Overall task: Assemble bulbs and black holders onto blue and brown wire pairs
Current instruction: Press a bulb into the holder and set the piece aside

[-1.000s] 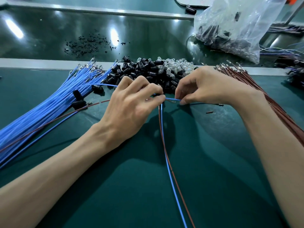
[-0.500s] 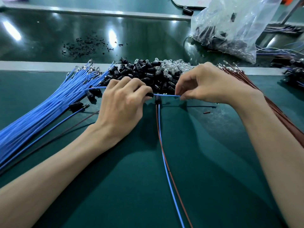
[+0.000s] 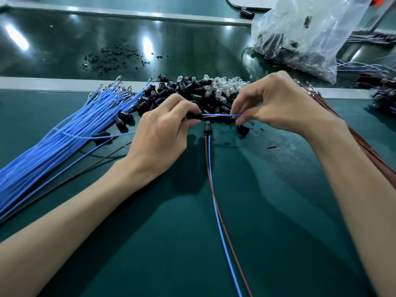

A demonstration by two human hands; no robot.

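A single wide-angle camera worn on the head is looking forward and down, sitting close over the green table. Both forearms are entering from the lower corners of the frame, the left hand and right hand meeting just above centre. A grey rail is crossing the upper third, and a bag is filling the upper right.

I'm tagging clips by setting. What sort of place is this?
Probably a factory assembly bench for small lamps: a bundle of blue wires, a heap of black holders and clear bulbs, and a plastic bag of more parts.
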